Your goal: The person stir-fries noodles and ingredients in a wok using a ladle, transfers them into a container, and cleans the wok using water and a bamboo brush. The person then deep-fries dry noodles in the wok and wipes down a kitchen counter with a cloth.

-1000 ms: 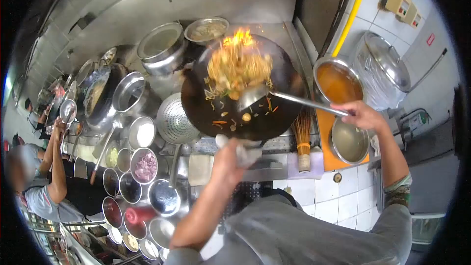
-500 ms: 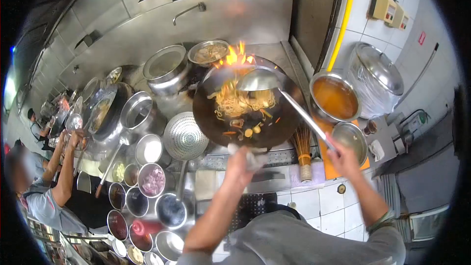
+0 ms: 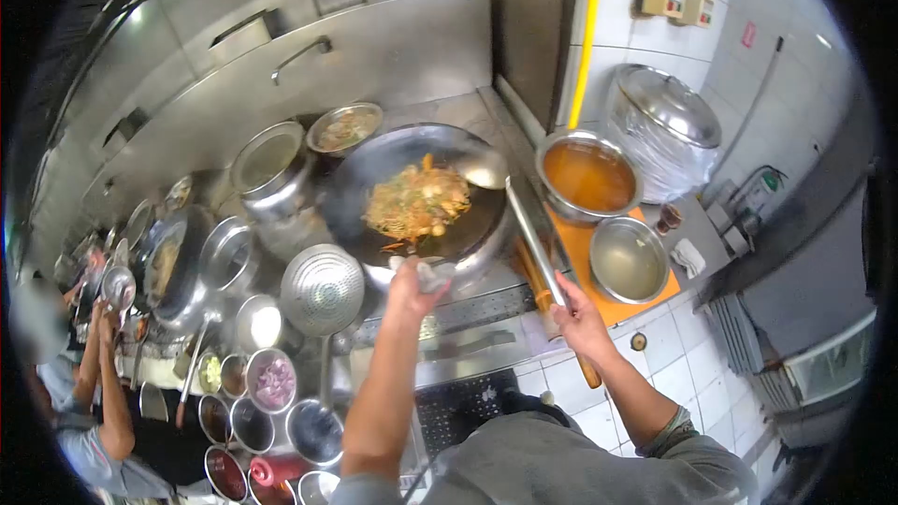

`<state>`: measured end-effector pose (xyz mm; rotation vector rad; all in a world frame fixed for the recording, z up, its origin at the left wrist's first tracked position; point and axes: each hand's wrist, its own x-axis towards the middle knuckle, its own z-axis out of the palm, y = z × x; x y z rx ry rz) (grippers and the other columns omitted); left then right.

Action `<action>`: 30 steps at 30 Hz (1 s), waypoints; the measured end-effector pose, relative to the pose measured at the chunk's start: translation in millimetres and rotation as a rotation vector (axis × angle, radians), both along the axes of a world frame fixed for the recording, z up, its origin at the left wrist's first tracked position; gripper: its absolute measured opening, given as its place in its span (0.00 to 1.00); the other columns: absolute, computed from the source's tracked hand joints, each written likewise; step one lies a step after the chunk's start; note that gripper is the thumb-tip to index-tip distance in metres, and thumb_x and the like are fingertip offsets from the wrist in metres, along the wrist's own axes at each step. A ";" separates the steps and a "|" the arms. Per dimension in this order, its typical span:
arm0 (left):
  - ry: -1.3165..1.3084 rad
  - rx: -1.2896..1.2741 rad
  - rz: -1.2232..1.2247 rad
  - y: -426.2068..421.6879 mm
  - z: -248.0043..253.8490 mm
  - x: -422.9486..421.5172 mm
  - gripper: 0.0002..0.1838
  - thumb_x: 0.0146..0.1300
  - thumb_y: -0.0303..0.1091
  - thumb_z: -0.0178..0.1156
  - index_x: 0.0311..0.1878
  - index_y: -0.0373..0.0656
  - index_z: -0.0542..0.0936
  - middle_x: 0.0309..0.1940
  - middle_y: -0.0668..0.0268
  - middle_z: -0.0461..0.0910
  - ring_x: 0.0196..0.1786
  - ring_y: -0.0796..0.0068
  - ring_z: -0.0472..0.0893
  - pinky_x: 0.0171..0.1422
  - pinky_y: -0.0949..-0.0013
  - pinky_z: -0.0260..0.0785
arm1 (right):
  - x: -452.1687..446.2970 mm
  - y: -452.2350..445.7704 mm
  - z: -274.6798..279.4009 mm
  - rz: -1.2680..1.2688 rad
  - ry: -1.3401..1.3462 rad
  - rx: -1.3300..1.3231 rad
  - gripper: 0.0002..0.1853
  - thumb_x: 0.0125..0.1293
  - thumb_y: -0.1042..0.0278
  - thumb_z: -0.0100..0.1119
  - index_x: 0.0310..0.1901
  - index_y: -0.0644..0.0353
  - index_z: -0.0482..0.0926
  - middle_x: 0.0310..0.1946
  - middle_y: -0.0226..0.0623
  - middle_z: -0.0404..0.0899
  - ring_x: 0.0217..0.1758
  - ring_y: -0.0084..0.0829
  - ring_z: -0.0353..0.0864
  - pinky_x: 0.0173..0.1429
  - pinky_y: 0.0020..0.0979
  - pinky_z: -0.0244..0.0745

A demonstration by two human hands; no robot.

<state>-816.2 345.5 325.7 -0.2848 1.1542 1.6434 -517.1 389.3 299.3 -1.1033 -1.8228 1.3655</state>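
My left hand [image 3: 418,295] grips a pale folded cloth [image 3: 438,275] against the near rim of a big dark wok [image 3: 351,196]. Noodles [image 3: 412,204] mixed with vegetable pieces lie heaped in the middle of the wok. In my right hand [image 3: 582,318] is the long handle of a ladle [image 3: 485,171], closed around it below the middle. The ladle's bowl rests at or just over the wok's right inner side; contact cannot be made out. Its wooden handle end points down toward me.
Right of the wok stand a bowl of orange-brown liquid [image 3: 591,175] and a bowl of cloudy liquid [image 3: 629,260]. A perforated strainer [image 3: 323,288] and a pot [image 3: 271,161] are on the left. Seasoning containers [image 3: 272,382] crowd the lower left. Another person's arms [image 3: 114,383] work farther left.
The flames at the wok's far side have gone. The noodles have gathered into a tighter heap. The ladle has moved from over the noodles to the wok's right side. The camera view has shifted.
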 end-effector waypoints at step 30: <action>0.027 0.152 -0.026 -13.3 -8.2 5.8 0.27 0.68 0.51 0.53 0.64 0.48 0.65 0.61 0.64 0.71 0.60 0.62 0.73 0.63 0.50 0.63 | -113.7 106.9 40.3 0.210 -0.286 0.174 0.32 0.62 0.70 0.54 0.69 0.61 0.59 0.31 0.41 0.74 0.27 0.29 0.74 0.33 0.31 0.72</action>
